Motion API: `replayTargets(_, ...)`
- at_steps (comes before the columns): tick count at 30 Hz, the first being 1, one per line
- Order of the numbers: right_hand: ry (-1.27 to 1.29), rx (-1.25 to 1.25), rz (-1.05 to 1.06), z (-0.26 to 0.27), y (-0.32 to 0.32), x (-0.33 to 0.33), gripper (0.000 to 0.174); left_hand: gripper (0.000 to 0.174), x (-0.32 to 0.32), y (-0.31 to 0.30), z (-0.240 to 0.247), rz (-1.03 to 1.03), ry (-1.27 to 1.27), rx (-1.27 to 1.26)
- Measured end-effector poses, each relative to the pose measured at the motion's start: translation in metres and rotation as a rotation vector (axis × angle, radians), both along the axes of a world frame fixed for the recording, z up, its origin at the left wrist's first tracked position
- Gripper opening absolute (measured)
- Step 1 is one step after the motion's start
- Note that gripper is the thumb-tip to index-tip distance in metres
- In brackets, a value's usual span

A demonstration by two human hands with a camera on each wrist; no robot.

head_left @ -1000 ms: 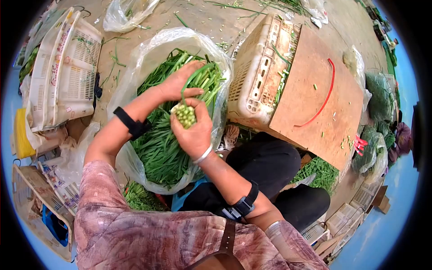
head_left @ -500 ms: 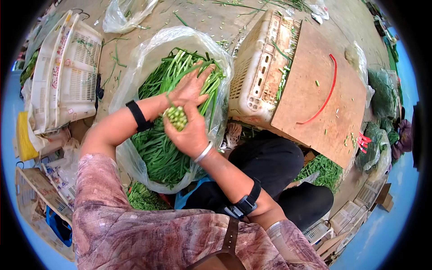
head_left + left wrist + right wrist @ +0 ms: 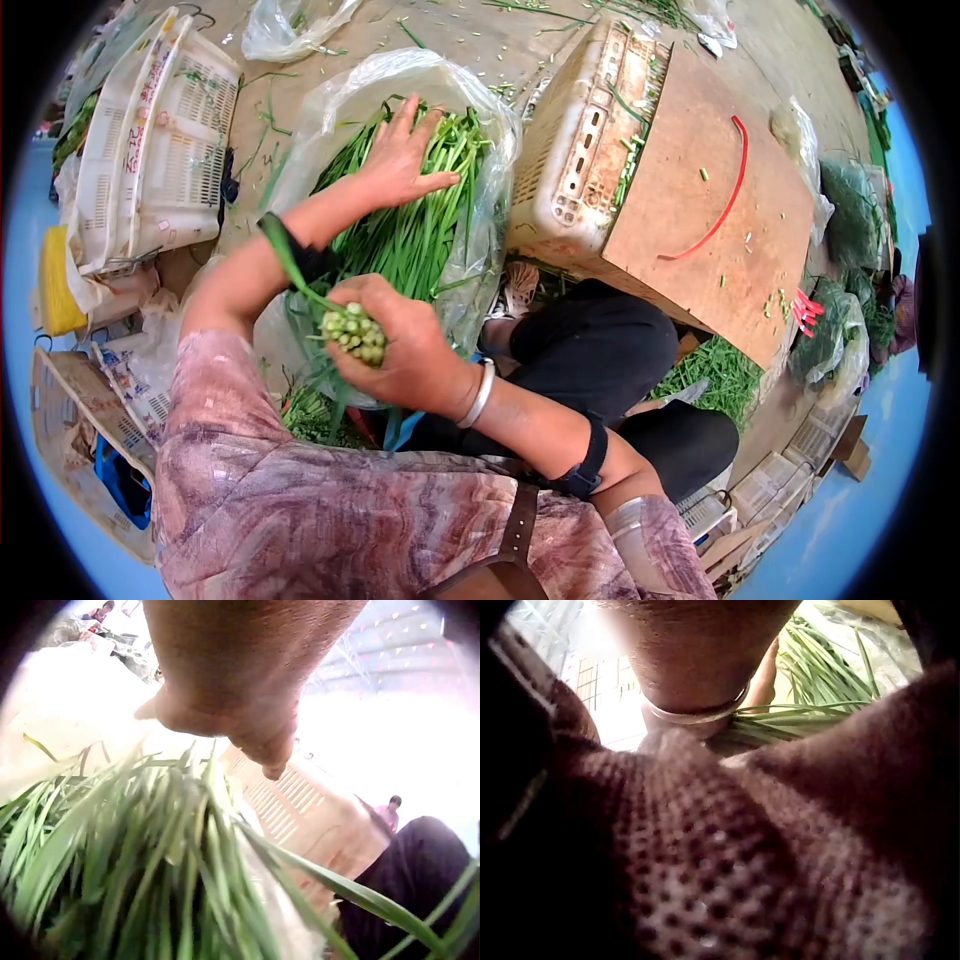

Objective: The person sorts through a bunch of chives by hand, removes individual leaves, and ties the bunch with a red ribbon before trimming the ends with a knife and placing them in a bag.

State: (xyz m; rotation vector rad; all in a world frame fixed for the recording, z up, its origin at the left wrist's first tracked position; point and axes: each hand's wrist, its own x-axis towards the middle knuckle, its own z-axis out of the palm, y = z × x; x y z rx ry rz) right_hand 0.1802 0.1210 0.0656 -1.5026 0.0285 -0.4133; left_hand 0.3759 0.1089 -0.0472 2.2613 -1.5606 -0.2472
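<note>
Nearest, my right hand (image 3: 405,355) curls its fingers tightly round a bunch of green stalks (image 3: 352,333), cut ends upward, leaves trailing below the fist. Beyond it, my left hand (image 3: 400,160) lies with fingers straight and spread, pressing on the loose greens (image 3: 410,240) inside a clear plastic bag (image 3: 320,120). Past the thumb of that hand stands a pale crate (image 3: 570,160) bearing a wooden board (image 3: 690,240) with a red band (image 3: 725,205).
</note>
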Motion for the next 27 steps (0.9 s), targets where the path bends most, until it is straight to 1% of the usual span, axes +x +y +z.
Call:
replayTargets(1,-0.038,-0.061,-0.032,-0.002,-0.004,-0.002,0.04,0.086,-0.009,0.01,0.007,-0.025,-0.127,-0.082)
replayTargets(2,-0.07,-0.12,-0.062,-0.003,-0.003,-0.006,0.039,0.086,-0.024,0.022,0.008,-0.024,-0.118,-0.073)
replayTargets(3,-0.036,-0.096,-0.049,-0.003,-0.002,-0.008,0.035,0.081,-0.036,0.032,0.01,-0.252,-0.054,-0.01)
replayTargets(4,-0.044,-0.102,-0.046,-0.001,-0.003,-0.008,0.035,0.077,-0.045,0.04,0.012,-0.479,0.002,0.049)
replayTargets(5,-0.052,-0.114,-0.075,0.001,-0.004,-0.009,0.034,0.072,-0.054,0.048,0.011,-0.553,0.037,0.18)
replayTargets(6,-0.058,-0.123,-0.105,0.002,-0.005,-0.011,0.033,0.067,-0.062,0.056,0.0,-0.624,0.075,0.314)
replayTargets(7,0.019,0.016,-0.105,0.0,-0.009,-0.015,0.031,0.059,-0.052,0.073,-0.05,-0.675,0.044,0.299)
replayTargets(8,-0.023,-0.05,-0.215,0.005,-0.021,-0.019,0.033,0.059,-0.05,0.08,-0.068,-0.669,0.042,0.294)
replayTargets(9,0.119,0.107,-0.204,0.023,-0.034,-0.031,0.033,0.058,-0.051,0.083,-0.08,-0.603,0.444,0.201)
replayTargets(10,0.103,0.272,-0.251,0.024,-0.045,-0.037,0.028,0.056,-0.055,0.083,-0.083,-0.524,0.841,0.097)
replayTargets(11,0.134,0.266,-0.337,0.034,-0.059,-0.05,0.029,0.059,-0.059,0.08,-0.062,-0.597,-0.004,0.157)
replayTargets(12,0.191,0.289,-0.412,0.042,-0.071,-0.065,0.03,0.058,-0.056,0.08,-0.063,-0.656,-0.152,0.195)
replayTargets(13,0.192,0.294,-0.466,0.051,-0.085,-0.082,0.029,0.058,-0.056,0.079,-0.056,-0.687,-0.172,0.185)
replayTargets(14,0.16,0.327,-0.51,0.061,-0.098,-0.102,0.029,0.058,-0.058,0.079,-0.051,-0.723,-0.192,0.172)
replayTargets(15,0.134,0.364,-0.537,0.071,-0.113,-0.124,0.027,0.058,-0.058,0.078,-0.055,-0.744,-0.204,0.141)
replayTargets(16,0.064,0.374,-0.579,0.087,-0.123,-0.146,0.026,0.06,-0.059,0.077,-0.065,-0.737,-0.344,0.145)
replayTargets(17,0.083,0.212,-0.632,0.11,-0.13,-0.169,0.038,0.062,-0.058,0.077,-0.071,-0.727,-0.483,0.145)
replayTargets(18,0.041,0.134,-0.7,0.125,-0.143,-0.195,0.041,0.064,-0.055,0.08,-0.072,-0.75,-0.59,0.116)
replayTargets(19,-0.005,0.112,-0.73,0.144,-0.152,-0.22,0.043,0.066,-0.056,0.08,-0.069,-0.77,-0.698,0.078)
replayTargets(20,-0.012,0.037,-0.774,0.166,-0.163,-0.247,0.043,0.067,-0.064,0.075,-0.048,-0.713,-0.443,0.185)
replayTargets(21,-0.011,-0.062,-0.88,0.188,-0.17,-0.271,0.043,0.068,-0.073,0.073,-0.026,-0.663,-0.188,0.295)
replayTargets(22,-0.062,-0.12,-0.988,0.215,-0.169,-0.285,0.04,0.066,-0.077,0.069,-0.024,-0.644,-0.216,0.308)
replayTargets(24,-0.077,-0.215,-1.019,0.267,-0.18,-0.334,0.042,0.064,-0.081,0.062,-0.006,-0.636,-0.197,0.357)
replayTargets(25,-0.11,-0.272,-1.042,0.291,-0.175,-0.35,0.042,0.062,-0.084,0.058,0.006,-0.618,-0.169,0.374)
replayTargets(26,-0.141,-0.326,-1.062,0.314,-0.168,-0.364,0.043,0.059,-0.08,0.054,0.005,-0.63,-0.129,0.308)
replayTargets(27,-0.13,-0.421,-1.072,0.338,-0.161,-0.38,0.04,0.055,-0.076,0.05,0.008,-0.654,-0.146,0.217)
